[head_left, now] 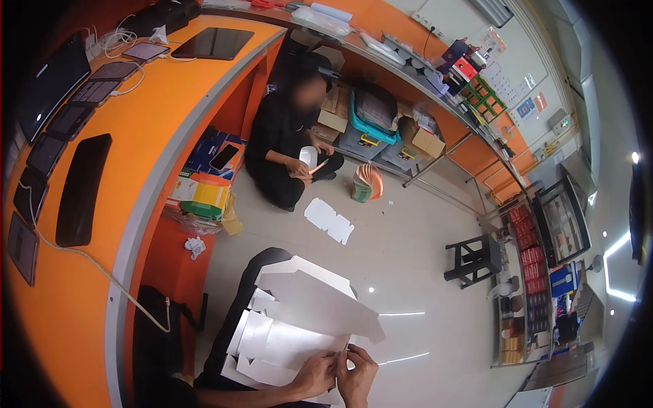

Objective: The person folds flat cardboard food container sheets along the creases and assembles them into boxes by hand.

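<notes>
A partly folded white cardboard box (292, 343) lies in front of me at the bottom centre, its large lid panel (320, 299) raised and its side flaps loose. My left hand (316, 375) is closed at the box's near right corner, with the forearm crossing the lower edge of the box. Beside it, my right hand (358, 374) pinches the same corner from the right side. The fingers of both hands meet there, and the small flap between them is partly hidden.
A person (289, 143) sits on the floor ahead, holding a white piece of card. A flat white cardboard cutout (329, 220) and a fanned paper stack (367, 183) lie nearby. An orange counter (129, 177) with tablets runs along the left; a black stool (473, 260) stands right.
</notes>
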{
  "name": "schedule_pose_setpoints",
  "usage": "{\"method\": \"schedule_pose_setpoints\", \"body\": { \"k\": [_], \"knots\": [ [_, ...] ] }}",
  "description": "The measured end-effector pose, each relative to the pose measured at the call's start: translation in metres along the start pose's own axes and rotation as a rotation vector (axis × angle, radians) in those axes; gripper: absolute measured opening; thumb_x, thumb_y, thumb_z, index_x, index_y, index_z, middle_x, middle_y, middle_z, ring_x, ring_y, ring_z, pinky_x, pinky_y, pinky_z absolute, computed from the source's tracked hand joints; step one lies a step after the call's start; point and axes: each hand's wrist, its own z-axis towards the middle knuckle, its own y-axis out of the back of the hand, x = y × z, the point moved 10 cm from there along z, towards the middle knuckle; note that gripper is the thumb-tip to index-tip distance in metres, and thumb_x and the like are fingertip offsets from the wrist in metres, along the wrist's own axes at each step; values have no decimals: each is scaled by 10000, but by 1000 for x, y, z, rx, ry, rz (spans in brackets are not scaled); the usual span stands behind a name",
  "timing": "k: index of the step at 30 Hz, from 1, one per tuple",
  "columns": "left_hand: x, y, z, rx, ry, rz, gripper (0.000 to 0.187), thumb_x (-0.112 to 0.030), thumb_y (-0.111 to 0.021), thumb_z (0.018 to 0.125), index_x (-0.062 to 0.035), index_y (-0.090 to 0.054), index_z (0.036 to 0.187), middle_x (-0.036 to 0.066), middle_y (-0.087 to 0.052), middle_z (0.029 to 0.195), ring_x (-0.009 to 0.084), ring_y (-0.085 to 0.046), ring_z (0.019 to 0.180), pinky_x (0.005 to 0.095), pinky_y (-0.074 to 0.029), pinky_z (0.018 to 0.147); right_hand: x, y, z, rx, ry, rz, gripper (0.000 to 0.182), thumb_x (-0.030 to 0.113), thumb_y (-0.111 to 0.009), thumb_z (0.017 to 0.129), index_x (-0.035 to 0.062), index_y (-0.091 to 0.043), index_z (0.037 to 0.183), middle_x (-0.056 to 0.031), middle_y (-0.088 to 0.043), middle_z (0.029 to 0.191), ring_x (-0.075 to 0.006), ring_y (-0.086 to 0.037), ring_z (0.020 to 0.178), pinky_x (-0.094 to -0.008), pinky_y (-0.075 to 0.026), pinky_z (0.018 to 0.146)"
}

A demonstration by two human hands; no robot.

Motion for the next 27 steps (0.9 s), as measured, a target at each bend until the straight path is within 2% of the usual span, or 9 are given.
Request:
{"method": "schedule_pose_setpoints", "body": {
  "k": [5,9,11,15,17,19,25,26,27],
  "knots": [
    [-6,5,0,-34,-79,-10,275,-88,-617,865,3,-622,1125,196,-644,1083,376,-642,965,413,-531,823,-13,-8,-13,-6,14,25,133,57,-674,819,-50,-745,854,-243,-699,1016,-361,-704,907,-404,-556,803],
    [5,2,3,-77,-101,61,357,-110,-702,805,5,-624,1133,194,-616,1138,359,-633,1010,403,-533,834,-35,-12,-13,130,-202,185,151,86,-687,844,-48,-748,873,-246,-699,1040,-353,-702,941,-386,-546,826],
    [9,-3,4,-31,29,-35,277,-106,-651,875,6,-622,1127,198,-613,1129,351,-637,958,407,-534,789,-62,-17,-13,189,-452,440,235,143,-704,886,-87,-736,846,-208,-719,1046,-203,-694,904,-333,-539,735],
    [6,-10,-1,-7,20,97,248,-134,-629,920,1,-621,1128,198,-611,1100,329,-637,890,400,-529,737,-79,-20,-6,154,-414,382,251,147,-718,872,-89,-725,786,-187,-729,962,-198,-676,881,-313,-515,713],
    [16,-11,2,63,132,13,269,-169,-638,918,-1,-622,1127,204,-609,1098,335,-609,985,408,-516,780,-91,-26,-14,143,-332,354,238,156,-749,847,-79,-725,814,-195,-727,991,-231,-690,895,-325,-529,803],
    [10,-19,2,170,-48,135,311,-204,-640,919,2,-620,1152,226,-608,1119,339,-557,1113,410,-502,863,-93,-30,-18,170,-425,449,254,152,-758,836,-95,-707,808,-211,-722,984,-247,-681,949,-340,-511,865],
    [-17,4,4,208,-120,70,375,-187,-657,918,6,-592,1233,183,-553,1282,312,-514,1223,386,-469,975,-67,-19,-8,169,-403,344,216,141,-743,840,-67,-693,864,-172,-726,816,-224,-707,748,-312,-540,702],
    [-10,25,5,129,77,-324,368,-90,-680,895,7,-585,1237,166,-524,1326,300,-506,1249,394,-450,1007,-68,-19,-2,172,-392,300,202,126,-725,847,-72,-684,854,-160,-717,757,-219,-707,703,-309,-539,686],
    [-44,72,9,-79,-179,-62,374,-17,-689,873,23,-580,1229,169,-524,1326,264,-502,1260,374,-447,1022,-72,-19,6,168,-388,305,202,126,-725,847,-72,-684,854,-160,-717,757,-219,-707,703,-309,-539,686]
  ]
}}
